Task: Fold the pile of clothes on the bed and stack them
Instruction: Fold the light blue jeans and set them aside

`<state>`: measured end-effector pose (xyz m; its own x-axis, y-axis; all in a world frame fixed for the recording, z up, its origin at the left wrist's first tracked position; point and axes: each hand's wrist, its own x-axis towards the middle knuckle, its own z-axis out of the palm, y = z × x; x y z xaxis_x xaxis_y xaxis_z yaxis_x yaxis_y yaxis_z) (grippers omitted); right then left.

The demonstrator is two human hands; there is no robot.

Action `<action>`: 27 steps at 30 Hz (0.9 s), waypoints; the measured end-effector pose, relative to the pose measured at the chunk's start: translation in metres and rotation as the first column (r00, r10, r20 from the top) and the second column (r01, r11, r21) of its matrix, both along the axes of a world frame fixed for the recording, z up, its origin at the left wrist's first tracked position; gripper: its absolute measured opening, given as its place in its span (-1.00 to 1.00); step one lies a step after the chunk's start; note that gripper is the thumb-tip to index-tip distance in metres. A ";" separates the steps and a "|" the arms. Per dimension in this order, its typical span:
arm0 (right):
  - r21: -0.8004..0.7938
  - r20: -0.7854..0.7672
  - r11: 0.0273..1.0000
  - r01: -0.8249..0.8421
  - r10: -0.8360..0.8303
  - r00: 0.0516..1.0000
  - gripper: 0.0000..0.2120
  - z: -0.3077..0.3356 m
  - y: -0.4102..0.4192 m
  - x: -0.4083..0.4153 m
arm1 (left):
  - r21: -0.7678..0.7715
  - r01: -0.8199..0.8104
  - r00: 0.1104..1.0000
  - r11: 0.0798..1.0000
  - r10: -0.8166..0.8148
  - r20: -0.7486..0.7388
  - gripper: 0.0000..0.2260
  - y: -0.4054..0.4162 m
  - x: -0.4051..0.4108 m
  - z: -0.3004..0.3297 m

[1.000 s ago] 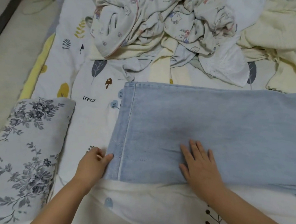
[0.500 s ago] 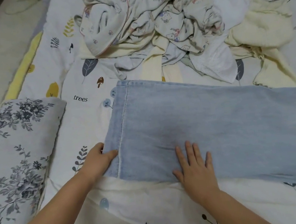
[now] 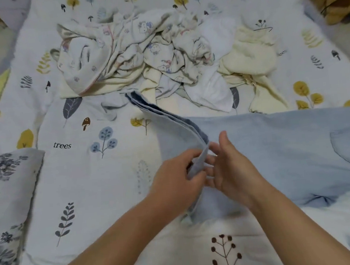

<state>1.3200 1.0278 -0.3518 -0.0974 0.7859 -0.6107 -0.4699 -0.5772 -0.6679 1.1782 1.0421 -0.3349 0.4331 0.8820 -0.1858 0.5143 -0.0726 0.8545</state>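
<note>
A floral pillow [image 3: 7,206] lies at nine o'clock on the bed [image 3: 84,180], against its leaf-printed sheet. At the centre, the left hand [image 3: 176,180] pinches the hem end of the pale blue jeans [image 3: 280,155], thumb on one side of the cloth and curled fingers on the other. That lifted end stands on edge, its layers running up toward eleven o'clock from the hands. Just beside it, the right hand [image 3: 230,167] is held with fingers straight and slack, its fingertips touching the raised cloth, thumb pointing to twelve o'clock. The rest of the jeans lies flat toward three o'clock, a back pocket showing near the right edge. At twelve o'clock sits the unfolded pile [image 3: 140,54] of cartoon-print and cream clothes, apart from the hands.
</note>
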 end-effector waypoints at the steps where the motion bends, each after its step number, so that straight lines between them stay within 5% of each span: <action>1: 0.013 -0.031 1.000 0.015 -0.015 0.999 -0.47 0.004 0.004 0.010 | -0.004 0.024 1.000 1.000 -0.024 0.020 -0.77 -0.005 0.016 -0.003; 4: -0.019 0.031 0.995 0.100 -0.100 0.995 -0.57 -0.002 0.002 0.038 | -0.052 0.232 0.968 0.971 -0.226 0.110 -0.87 -0.018 0.052 -0.017; 8: -0.159 0.402 0.977 0.139 -0.065 0.913 -0.79 -0.037 -0.017 0.071 | -0.056 0.422 0.906 0.905 -0.422 -0.003 -0.79 -0.032 0.064 -0.049; 11: -0.280 0.500 0.953 0.119 0.039 0.865 -0.94 -0.065 -0.027 0.082 | 0.078 0.245 0.910 0.966 -0.202 -0.362 -0.69 -0.027 0.054 -0.080; 14: -0.267 0.605 0.962 0.050 0.126 0.786 -0.87 -0.080 -0.026 0.082 | 0.103 -0.018 0.860 0.995 0.068 -0.506 -0.57 -0.009 0.040 -0.101; 18: 0.003 0.870 0.997 -0.073 0.033 0.493 -0.88 -0.065 -0.020 0.093 | -0.014 -0.340 0.861 0.940 0.306 -0.406 -0.53 0.010 0.041 -0.110; 21: 0.272 0.911 0.962 -0.007 -0.255 0.324 -0.70 -0.038 -0.032 0.119 | -0.015 -0.372 0.894 0.928 0.354 -0.274 -0.53 0.015 0.055 -0.112; 23: 0.299 0.931 0.950 0.091 -0.311 0.190 -0.68 -0.034 -0.050 0.148 | -0.056 -0.332 0.926 0.942 0.314 -0.208 -0.54 0.015 0.069 -0.113; 25: 0.079 0.983 0.989 0.128 -0.099 0.153 -0.76 -0.045 -0.065 0.178 | -0.140 -0.290 0.948 0.947 0.264 -0.179 -0.57 0.013 0.082 -0.117; 27: -0.318 0.928 0.946 0.062 0.297 0.224 -0.92 -0.061 -0.074 0.199 | -0.216 -0.267 0.952 0.939 0.223 -0.210 -0.57 0.010 0.093 -0.121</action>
<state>1.5195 0.9538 -0.4126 0.6212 0.6356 -0.4584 0.5082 -0.7720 -0.3818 1.2710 1.0522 -0.4561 0.1487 0.8758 -0.4592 0.6367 0.2705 0.7221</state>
